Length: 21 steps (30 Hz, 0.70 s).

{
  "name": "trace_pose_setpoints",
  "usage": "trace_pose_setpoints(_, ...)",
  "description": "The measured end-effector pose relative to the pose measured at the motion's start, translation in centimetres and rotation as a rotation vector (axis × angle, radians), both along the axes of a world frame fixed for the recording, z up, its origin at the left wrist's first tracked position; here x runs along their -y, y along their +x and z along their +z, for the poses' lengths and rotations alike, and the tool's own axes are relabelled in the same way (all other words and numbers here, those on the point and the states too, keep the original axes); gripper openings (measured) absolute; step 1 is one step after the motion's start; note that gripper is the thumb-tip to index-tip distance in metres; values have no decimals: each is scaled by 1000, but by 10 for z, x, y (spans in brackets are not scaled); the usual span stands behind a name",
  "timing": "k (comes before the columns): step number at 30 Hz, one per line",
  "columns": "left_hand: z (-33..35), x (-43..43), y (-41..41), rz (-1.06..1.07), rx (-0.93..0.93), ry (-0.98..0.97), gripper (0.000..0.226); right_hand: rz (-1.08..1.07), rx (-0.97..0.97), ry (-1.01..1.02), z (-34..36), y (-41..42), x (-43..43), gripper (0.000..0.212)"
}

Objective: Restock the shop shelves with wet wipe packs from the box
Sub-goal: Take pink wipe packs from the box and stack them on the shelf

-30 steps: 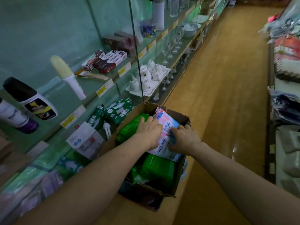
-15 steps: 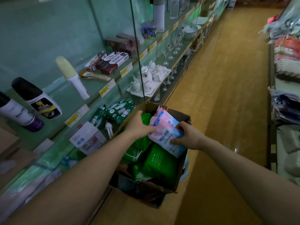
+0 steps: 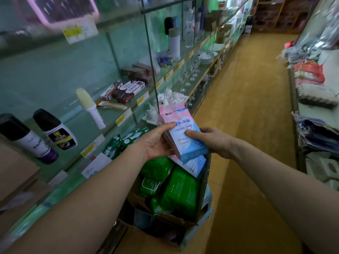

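Left of the brown cardboard box (image 3: 204, 187), the green glass shelves (image 3: 71, 116) look yet to receive this batch. Just above the box, the left grip (image 3: 154, 143) curls round a stack of pink-and-blue wet wipe packs (image 3: 183, 132), and the right grip (image 3: 214, 142) pinches its other side. Plump green wipe packs (image 3: 180, 191) fill the box below, so most of the restocking seems left.

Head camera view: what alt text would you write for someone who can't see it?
A person's left hand and right hand hold a stack of pink-and-blue wipe packs above a cardboard box containing green packs, in a shop aisle. Glass shelves of bottles and boxed goods run along the left.
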<state>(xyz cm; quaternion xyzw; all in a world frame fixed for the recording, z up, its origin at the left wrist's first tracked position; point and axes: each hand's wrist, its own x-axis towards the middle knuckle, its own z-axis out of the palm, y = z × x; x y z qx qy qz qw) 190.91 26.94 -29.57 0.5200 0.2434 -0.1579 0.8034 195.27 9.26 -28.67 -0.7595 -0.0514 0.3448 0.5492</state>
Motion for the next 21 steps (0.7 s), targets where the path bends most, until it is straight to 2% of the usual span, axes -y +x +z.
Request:
trace_pose_setpoints(3, 20, 8, 3, -34, 44, 29, 16, 18, 219, -138, 26, 0, 3, 60)
trace_pose_setpoints(8, 55, 36, 9, -67, 81, 106, 18, 41, 571, -362, 73, -15, 10, 67)
trace_pose_setpoints(11, 84, 64, 12, -81, 101, 68, 17, 52, 642, -478, 99, -25, 20, 88)
trace_pose_setpoints(13, 101, 82, 16, -70, 122, 51, 12, 36, 673, -524, 118, -26, 32, 93)
trace_pose_setpoints(17, 137, 119, 22, -118, 169, 70, 22, -33, 642, -509, 163, -31, 71, 65)
trace_pose_setpoints(21, 181, 159, 29, -211, 233, 92, 27, -97, 671, -527, 209, -40, 111, 67)
